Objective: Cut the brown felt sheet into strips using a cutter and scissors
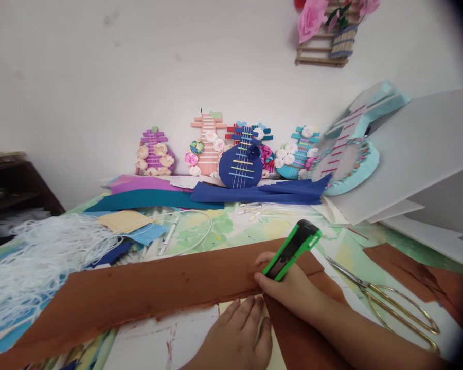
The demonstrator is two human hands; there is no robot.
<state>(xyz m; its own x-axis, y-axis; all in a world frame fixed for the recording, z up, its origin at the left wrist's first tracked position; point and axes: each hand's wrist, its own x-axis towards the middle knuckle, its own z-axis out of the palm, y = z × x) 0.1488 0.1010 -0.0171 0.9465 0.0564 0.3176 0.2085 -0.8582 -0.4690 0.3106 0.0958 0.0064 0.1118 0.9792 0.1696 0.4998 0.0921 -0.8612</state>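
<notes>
My right hand (289,288) is closed round a green and black utility knife (293,249), which it holds tilted over the brown paper (150,282). The knife's tip is hidden behind my fingers. Just below and left of it, my left hand (241,336) lies flat with fingers stretched out, pressing on a cream-coloured piece of card (278,354). Under that card and the brown strip shows a white sheet (142,347) with reddish marks. More brown paper spreads beneath my right forearm.
Gold-handled scissors (393,303) lie at the right, near brown scraps (420,277). A heap of white string (54,262) covers the left side. Lute-shaped paper crafts (241,164) stand along the wall behind blue paper (262,192). Large grey boards (416,154) lean at the right.
</notes>
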